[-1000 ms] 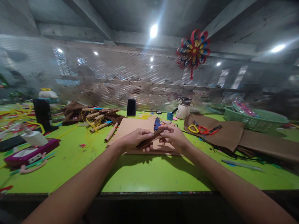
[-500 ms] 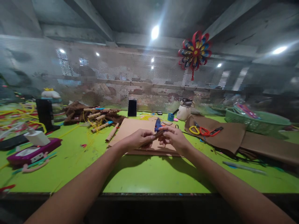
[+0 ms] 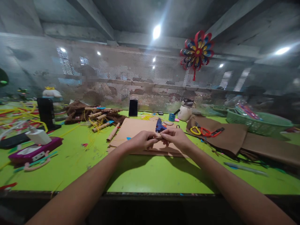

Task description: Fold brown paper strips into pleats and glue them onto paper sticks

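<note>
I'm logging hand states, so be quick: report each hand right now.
Left hand: closed, holding the brown folded piece.
Right hand: closed, fingers pinching the same piece.

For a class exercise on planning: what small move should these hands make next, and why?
Perhaps the right hand could press along the brown piece while the left hand steadies it, since both hands pinch it over the tan board.

The left hand and right hand both grip a brown folded piece above tan sheets. A white jug stands farther back on the green table.
</note>
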{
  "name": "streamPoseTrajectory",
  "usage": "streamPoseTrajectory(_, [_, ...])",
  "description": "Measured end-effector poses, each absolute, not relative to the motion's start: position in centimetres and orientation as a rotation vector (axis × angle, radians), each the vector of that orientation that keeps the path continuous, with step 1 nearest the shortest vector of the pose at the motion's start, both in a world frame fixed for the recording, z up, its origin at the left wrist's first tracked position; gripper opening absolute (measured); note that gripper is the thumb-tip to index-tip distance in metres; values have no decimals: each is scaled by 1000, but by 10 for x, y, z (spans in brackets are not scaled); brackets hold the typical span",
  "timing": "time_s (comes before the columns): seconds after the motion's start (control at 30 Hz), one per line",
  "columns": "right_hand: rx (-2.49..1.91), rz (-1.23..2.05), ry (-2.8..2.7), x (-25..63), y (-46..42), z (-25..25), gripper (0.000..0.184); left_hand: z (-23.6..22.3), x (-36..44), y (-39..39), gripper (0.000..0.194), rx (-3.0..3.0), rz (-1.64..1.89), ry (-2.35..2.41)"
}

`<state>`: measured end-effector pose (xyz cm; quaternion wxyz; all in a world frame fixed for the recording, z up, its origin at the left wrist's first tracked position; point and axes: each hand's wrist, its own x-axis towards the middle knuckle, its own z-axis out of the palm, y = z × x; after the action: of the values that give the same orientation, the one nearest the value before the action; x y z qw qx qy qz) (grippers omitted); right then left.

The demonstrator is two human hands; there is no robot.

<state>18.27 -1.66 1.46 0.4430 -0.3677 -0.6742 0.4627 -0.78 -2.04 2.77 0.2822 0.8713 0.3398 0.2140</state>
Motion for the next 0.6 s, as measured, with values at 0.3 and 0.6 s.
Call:
streamPoseTrajectory(0.3, [-911,1124,-1685,185,-11,11,34,26,-11,-17,47,2300,545,918])
streamPoseTrajectory(0.6, [-948,1198,-1733,187,-13,16,37,25,-11,-16,44,2323,522,935])
